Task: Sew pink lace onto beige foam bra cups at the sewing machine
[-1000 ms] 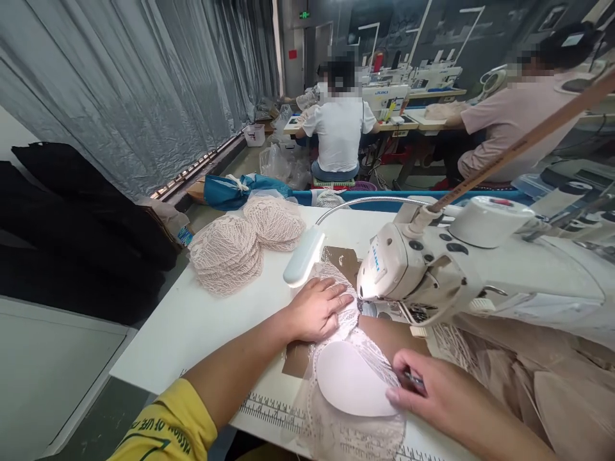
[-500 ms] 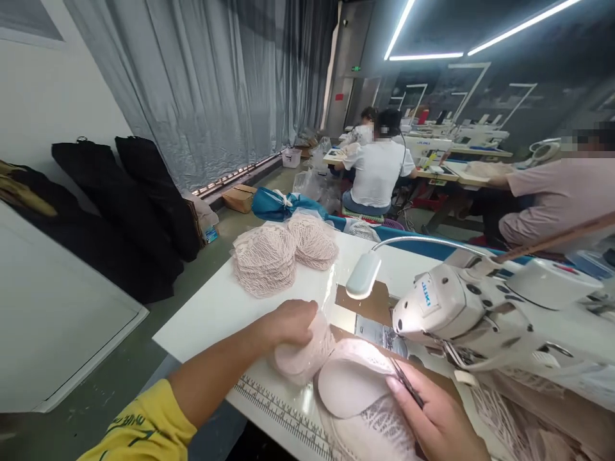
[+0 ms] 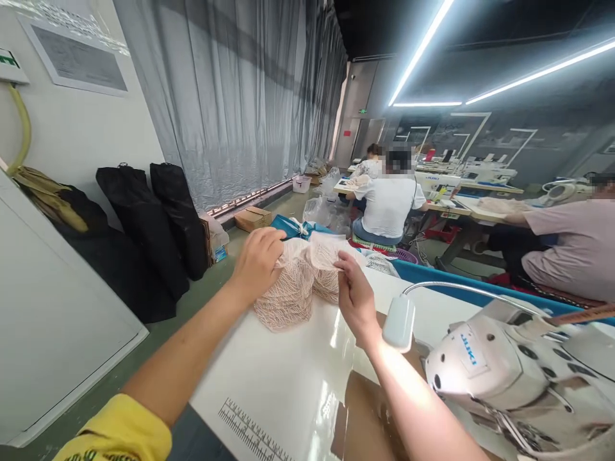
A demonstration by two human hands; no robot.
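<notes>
Two stacks of beige lace bra cups sit at the far end of the white table: a left stack (image 3: 286,301) and a right stack (image 3: 327,285) partly behind my right hand. My left hand (image 3: 259,259) is over the left stack, its fingers curled onto a pale lace cup (image 3: 294,254) at the top. My right hand (image 3: 354,291) pinches the edge of a thin, pale, sheer cup (image 3: 329,250) above the right stack. Whether the two pale pieces are joined, I cannot tell. No tool shows in my right hand.
A white sewing machine (image 3: 473,358) stands at right, with a lamp (image 3: 400,323) on a bent neck beside it. A printed ruler (image 3: 250,429) runs along the table's near edge. Ahead, a person in a white shirt (image 3: 387,208) sits beyond a blue cloth (image 3: 432,282).
Both hands have moved forward from the near table to the stacks. The cups that lay by the ruler and the dark tool in my right hand are out of sight. The view has tilted up.
</notes>
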